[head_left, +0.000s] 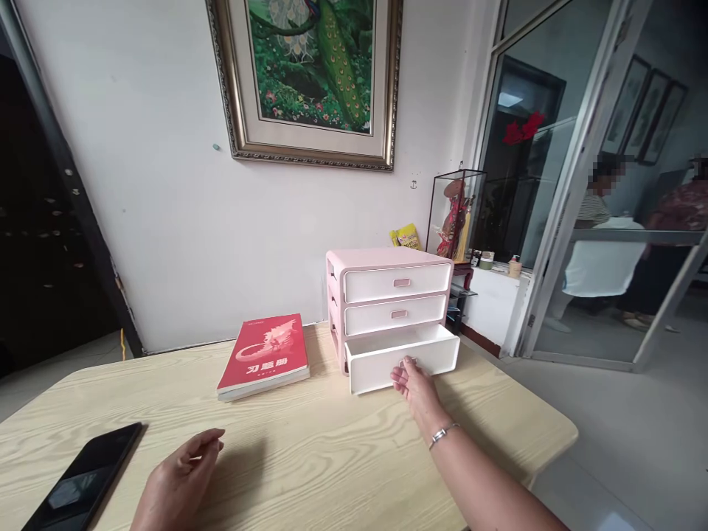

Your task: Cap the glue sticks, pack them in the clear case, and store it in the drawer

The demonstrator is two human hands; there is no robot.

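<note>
A small pink drawer unit (381,259) with three white drawers stands on the wooden table (310,457). Its bottom drawer (381,361) is pulled partway out. My right hand (416,387) grips the handle at the front of that drawer; a silver bracelet sits on the wrist. My left hand (180,479) hovers low over the table near the front, fingers loosely curled and apart, holding nothing. A red book (265,354) lies flat just left of the drawer unit. The top and middle drawers are closed.
A black phone (85,476) lies at the table's front left. The white wall with a framed peacock picture (313,74) is behind. A glass case with a figurine (454,217) stands on a side shelf at right. Two people are beyond the glass door (608,221).
</note>
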